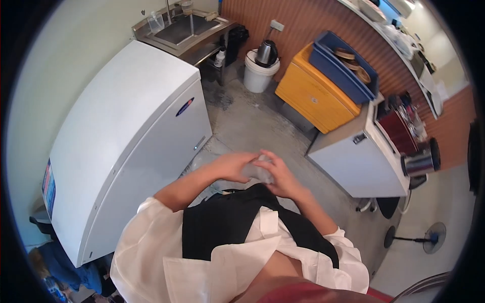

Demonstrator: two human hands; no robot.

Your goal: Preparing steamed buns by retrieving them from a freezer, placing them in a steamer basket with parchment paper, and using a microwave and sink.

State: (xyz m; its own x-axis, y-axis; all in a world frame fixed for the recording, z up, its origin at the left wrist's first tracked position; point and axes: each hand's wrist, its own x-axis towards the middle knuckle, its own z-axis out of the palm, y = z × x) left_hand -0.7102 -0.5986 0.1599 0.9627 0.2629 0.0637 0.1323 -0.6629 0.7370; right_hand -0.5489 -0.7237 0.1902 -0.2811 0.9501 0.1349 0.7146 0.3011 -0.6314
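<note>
My left hand (237,166) and my right hand (278,172) meet in front of my black apron (223,223), above the grey floor. Between them is a pale, whitish translucent object (258,170), perhaps a plastic bag or container; blur and my fingers hide its shape. The fingers of both hands curve around its sides, and their tips come close together at its top. I wear a white short-sleeved shirt under the apron.
A white chest freezer (113,113) stands at the left, with a steel sink (189,28) beyond it. A kettle (266,53) rests on a white bucket (258,77). To the right are a yellow box (312,89) under a blue bin (341,75), a white cabinet (356,163) and a fan (434,238).
</note>
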